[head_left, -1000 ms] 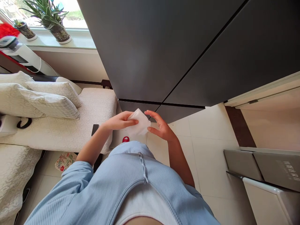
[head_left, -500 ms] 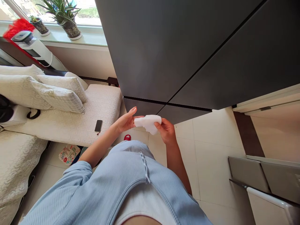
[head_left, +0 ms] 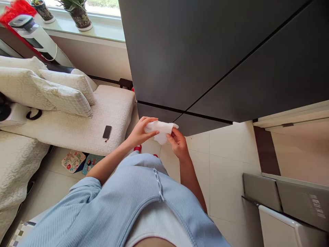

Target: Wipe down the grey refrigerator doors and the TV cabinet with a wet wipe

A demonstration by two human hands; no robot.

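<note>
A soft white wipe (head_left: 163, 128), folded along its top with a loose part hanging down, is between my two hands in front of the dark cabinet-like panel. My left hand (head_left: 141, 132) curls round its left end, thumb below and fingers above. At the right end, my right hand (head_left: 178, 143) pinches the wipe between thumb and fingers. Part of the wipe is covered by the fingers on both sides.
Tall dark panels (head_left: 205, 51) stand close in front. On the left, a cream sofa (head_left: 77, 127) carries cushions and a phone (head_left: 107, 132). Patterned seat-like items (head_left: 73, 161) lie below it. A grey box (head_left: 303, 202) stands at lower right.
My left hand has gone from open fingers under the wipe to closing round its left end. The view has shifted slightly; my right hand still pinches the other end.
</note>
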